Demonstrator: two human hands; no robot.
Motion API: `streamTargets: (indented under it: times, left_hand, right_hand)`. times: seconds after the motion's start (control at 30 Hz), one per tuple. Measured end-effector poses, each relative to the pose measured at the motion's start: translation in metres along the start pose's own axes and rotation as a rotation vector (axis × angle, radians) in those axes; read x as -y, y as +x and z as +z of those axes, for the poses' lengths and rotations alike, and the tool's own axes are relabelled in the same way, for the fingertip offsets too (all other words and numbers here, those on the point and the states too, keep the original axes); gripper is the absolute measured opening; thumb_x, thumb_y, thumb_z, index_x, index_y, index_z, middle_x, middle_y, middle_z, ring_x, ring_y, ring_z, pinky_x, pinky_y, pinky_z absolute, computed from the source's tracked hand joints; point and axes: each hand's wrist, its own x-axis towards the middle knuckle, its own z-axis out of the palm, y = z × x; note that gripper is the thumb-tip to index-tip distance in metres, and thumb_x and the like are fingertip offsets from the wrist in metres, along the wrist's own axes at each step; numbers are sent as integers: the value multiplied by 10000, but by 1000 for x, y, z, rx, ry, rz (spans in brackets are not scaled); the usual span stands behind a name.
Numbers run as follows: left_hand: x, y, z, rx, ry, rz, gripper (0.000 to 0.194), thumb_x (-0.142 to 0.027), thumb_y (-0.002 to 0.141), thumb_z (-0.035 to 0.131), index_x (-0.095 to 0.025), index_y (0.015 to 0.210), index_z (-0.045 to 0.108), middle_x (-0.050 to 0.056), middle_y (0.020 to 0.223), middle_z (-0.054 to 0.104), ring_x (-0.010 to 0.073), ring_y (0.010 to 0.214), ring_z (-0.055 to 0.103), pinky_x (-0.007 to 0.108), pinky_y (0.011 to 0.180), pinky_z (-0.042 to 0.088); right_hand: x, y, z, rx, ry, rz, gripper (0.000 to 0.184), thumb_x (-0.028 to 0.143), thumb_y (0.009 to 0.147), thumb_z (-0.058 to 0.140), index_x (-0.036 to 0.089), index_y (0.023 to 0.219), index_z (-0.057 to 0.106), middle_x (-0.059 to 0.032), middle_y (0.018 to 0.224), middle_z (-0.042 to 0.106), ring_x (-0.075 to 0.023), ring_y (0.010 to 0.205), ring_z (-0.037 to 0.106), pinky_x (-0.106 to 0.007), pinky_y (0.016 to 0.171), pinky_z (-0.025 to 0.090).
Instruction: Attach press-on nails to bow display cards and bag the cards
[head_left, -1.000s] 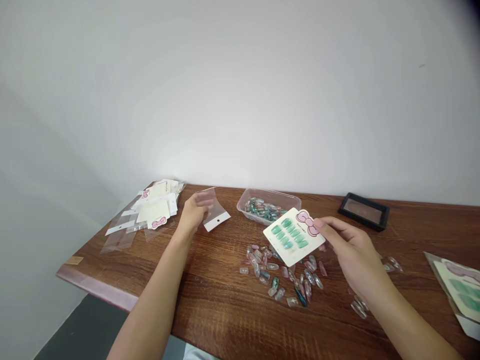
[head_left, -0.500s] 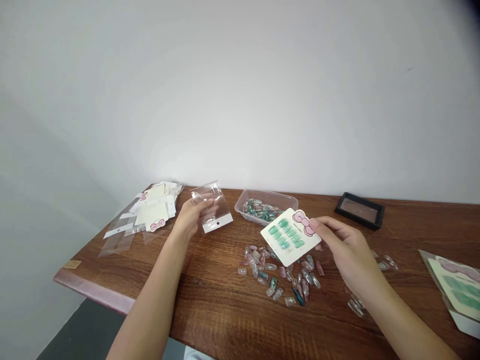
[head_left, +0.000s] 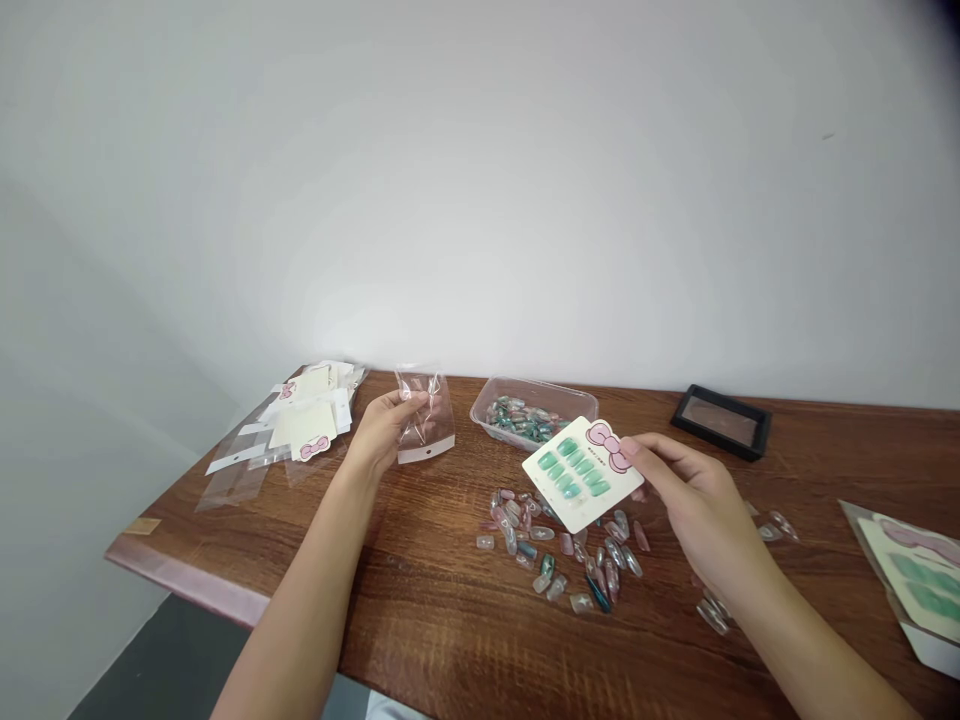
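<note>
My left hand (head_left: 384,428) pinches a clear plastic bag (head_left: 437,412) with a white header strip at its lower end, the thumb lying over the film. My right hand (head_left: 694,488) grips a cream card (head_left: 611,478) by its pink bow corner, thumb on top. Rows of green press-on nails (head_left: 574,467) are fixed to that card, which is tilted above a pile of loose press-on nails (head_left: 551,560) in pink, silver and teal. Behind the card, a clear plastic tub (head_left: 585,401) holds more nails.
Bow cards (head_left: 304,425) and clear bags (head_left: 232,480) are heaped at the back left. At the back right lies a black frame (head_left: 721,420). A bagged card (head_left: 922,575) with green nails is at the right edge. A few clear nails (head_left: 712,612) lie beneath my right forearm.
My left hand has lifted the bag and turned it more upright, its thumb now over the film. The card in my right hand has stayed nearly still.
</note>
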Motion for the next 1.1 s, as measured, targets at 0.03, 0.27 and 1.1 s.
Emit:
streamTargets:
  times: [0.03,0.27,1.1]
  left_hand:
    - [0,0,0,-2,1,13,358,-337,951,642,-170,1266,610,110,1270,635,250,1057,658,462,874,572]
    - [-4,-5,3,26,3,74,349,-335,951,642,-168,1256,614,107,1261,640,247,1050,660,458,869,574]
    - [2,-28,43,257,6,159,302,-312,953,644,-159,1213,625,83,1141,675,198,905,683,383,760,598]
  right_hand:
    - [0,0,0,2,-6,3,380,602,826,705,222,826,724,-27,791,718,-186,691,576,-288,630,465]
    - [-1,-1,0,5,6,-3,360,582,832,709,223,814,720,-24,802,730,-180,670,584,-281,611,474]
    - [9,-1,5,110,351,102,396,500,731,854,197,945,717,-49,842,746,-168,666,690,-262,568,629]
